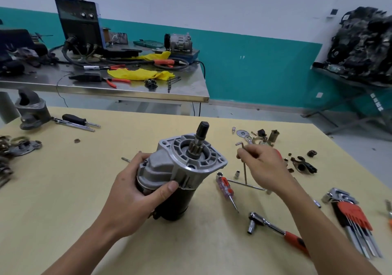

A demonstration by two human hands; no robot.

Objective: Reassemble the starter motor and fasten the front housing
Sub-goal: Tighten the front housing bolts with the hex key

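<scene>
The starter motor [169, 198] stands tilted on the yellow table [63, 190], black body down and silver front housing [191, 158] on top, with the pinion shaft [200, 134] pointing up. My left hand [137, 187] grips the motor where body and housing meet. My right hand [263, 164], to the right of the housing, pinches an L-shaped hex key [245, 168] that hangs down toward the table. A second long hex key [246, 184] lies flat below it.
A ratchet [273, 228], a screwdriver [227, 190], a small socket [237, 174] and a hex key set [352, 215] lie at right. Small parts [263, 135] are scattered behind my right hand. Another housing [31, 111] and tools sit far left. A steel bench [169, 96] stands behind.
</scene>
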